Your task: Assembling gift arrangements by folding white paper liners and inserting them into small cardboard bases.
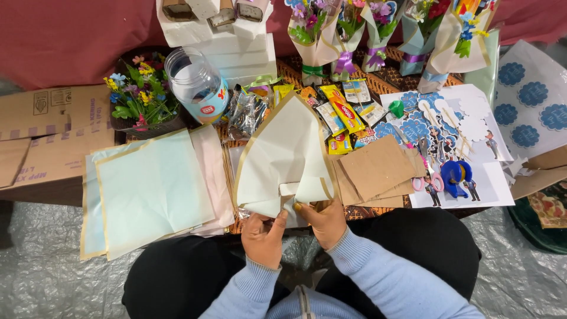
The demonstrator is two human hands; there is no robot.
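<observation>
Cream wrapping sheet folded into a cone above a crowded table [71,189]

The cream sheet [283,153] stands before the lap; the left hand [264,236] and right hand [323,221] each pinch its lower folds closed, holding the cone's shape together.

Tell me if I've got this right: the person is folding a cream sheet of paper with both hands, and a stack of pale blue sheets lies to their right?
Not quite. The head view shows both hands, left and right, folding the cream sheet, but the pale blue sheets lie to the person's left, not their right. To the right lie brown paper pieces.
</observation>
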